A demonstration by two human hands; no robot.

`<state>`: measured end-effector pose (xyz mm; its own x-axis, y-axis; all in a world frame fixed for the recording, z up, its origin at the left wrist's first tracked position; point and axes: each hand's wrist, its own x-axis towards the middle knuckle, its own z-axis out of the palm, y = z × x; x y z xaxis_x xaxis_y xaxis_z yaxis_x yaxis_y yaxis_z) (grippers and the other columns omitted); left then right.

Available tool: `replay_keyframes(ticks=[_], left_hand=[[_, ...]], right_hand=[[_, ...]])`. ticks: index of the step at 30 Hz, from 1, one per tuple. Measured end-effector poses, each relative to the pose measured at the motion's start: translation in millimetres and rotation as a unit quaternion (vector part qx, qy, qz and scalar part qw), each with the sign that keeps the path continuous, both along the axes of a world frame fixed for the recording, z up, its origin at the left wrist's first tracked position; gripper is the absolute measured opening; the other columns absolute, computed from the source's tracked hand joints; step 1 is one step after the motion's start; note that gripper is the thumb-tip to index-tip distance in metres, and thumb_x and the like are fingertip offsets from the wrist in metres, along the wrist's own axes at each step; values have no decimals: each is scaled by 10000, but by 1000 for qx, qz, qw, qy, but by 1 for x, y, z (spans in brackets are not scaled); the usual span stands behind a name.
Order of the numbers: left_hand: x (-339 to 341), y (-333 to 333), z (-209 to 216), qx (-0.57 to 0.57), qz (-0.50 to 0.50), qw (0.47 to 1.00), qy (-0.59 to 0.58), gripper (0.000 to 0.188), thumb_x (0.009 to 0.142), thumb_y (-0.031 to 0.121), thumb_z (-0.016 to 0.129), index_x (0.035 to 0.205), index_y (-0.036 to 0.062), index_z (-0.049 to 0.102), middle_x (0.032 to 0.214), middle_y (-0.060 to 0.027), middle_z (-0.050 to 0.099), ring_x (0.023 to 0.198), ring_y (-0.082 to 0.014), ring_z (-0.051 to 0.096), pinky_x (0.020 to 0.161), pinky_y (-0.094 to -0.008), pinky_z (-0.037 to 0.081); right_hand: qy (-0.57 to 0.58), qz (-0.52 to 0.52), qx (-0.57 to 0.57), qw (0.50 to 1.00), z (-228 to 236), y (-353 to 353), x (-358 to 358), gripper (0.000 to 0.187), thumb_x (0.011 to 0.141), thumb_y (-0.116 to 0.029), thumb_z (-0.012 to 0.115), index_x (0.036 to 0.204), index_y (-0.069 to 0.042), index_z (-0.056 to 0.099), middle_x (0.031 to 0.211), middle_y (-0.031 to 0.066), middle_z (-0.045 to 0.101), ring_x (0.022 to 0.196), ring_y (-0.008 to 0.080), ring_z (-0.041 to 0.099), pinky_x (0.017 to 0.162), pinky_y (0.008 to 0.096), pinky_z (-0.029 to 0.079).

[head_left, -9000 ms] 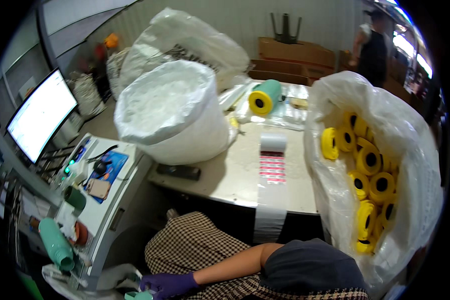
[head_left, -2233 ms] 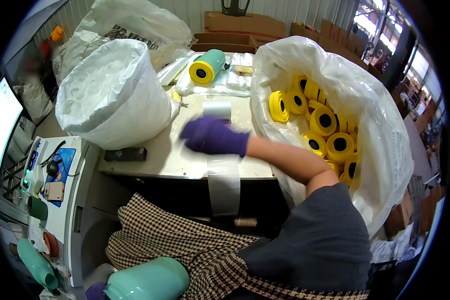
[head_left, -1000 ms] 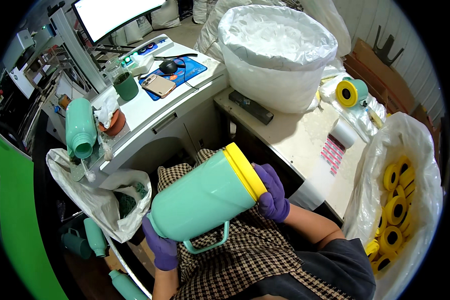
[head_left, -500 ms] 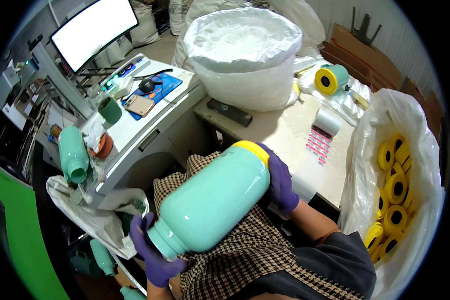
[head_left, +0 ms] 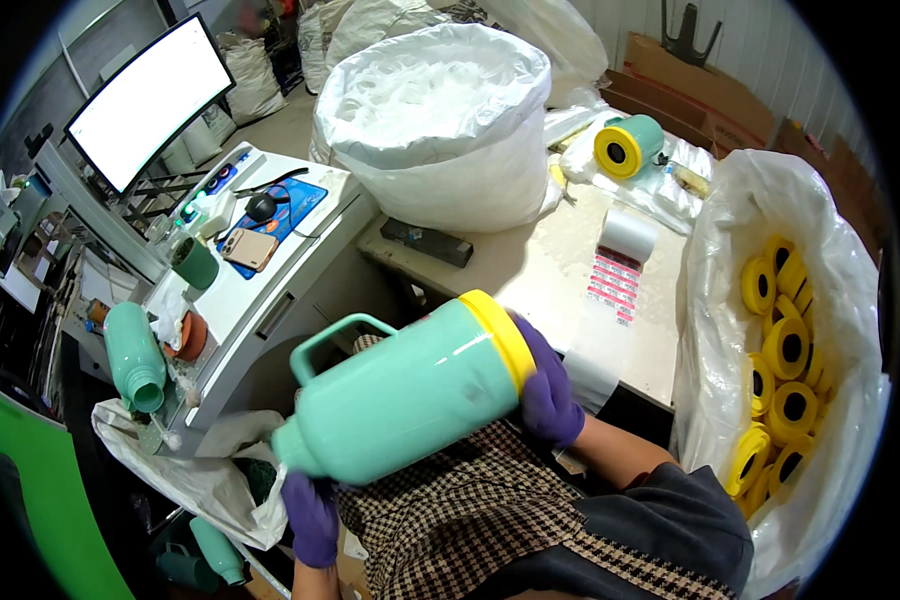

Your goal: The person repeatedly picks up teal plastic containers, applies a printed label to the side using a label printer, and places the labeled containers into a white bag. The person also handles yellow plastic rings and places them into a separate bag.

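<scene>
Mint-green and glossy, a handled jug shell (head_left: 400,400) is held at a slant above the person's lap, its neck pointing to the lower left and its handle (head_left: 345,328) uppermost. At its other end, a yellow end cap (head_left: 498,345) is gripped by the purple-gloved right hand (head_left: 550,390), the fingers curled around the rim. Purple-gloved too, the left hand (head_left: 312,520) is under the neck; blur and overlap hide whether its fingers are closed. Below the shell spreads a checked apron (head_left: 460,510).

Just beyond, a pale-topped table (head_left: 655,345) bears a roll of film (head_left: 628,236) with pink-and-white labels (head_left: 612,290), a dark oblong box (head_left: 426,243) and a large white sack (head_left: 440,185) full of translucent pieces. Farther back lies another green jug (head_left: 644,138), also yellow-ended. To the right, a clear plastic bag (head_left: 705,350) contains yellow caps (head_left: 785,348) with black centres. Leftward, a white desk (head_left: 300,262) holds a phone (head_left: 249,249) and a black mouse (head_left: 260,207) beside a lit monitor (head_left: 155,105).
</scene>
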<state>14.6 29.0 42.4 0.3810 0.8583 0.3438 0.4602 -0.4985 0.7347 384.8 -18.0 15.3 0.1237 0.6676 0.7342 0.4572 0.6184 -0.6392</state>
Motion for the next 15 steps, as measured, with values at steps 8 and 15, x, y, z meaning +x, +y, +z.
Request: replay_keyframes(ticks=[8,15], left_hand=[[-94,26,23,142,8,990,15,664,995,397,573,1474,-43,439,1413,-166,538,1263,-291,543,1065,-415,439],[-21,43,11,35,160,947,-275,525,1069,331,447,1489,21,390,1326,-131,546,1122,-240,580,932,-377,507]], right_hand=[[514,449,-447,578,-36,-13,-33,558,1075,-457,439,1421,-22,487,1338,147,619,1196,201,626,1085,352,497],[714,486,-199,463,-21,-18,-40,516,1030,-387,563,1452,-95,501,1428,101,584,1276,242,588,1116,441,463]])
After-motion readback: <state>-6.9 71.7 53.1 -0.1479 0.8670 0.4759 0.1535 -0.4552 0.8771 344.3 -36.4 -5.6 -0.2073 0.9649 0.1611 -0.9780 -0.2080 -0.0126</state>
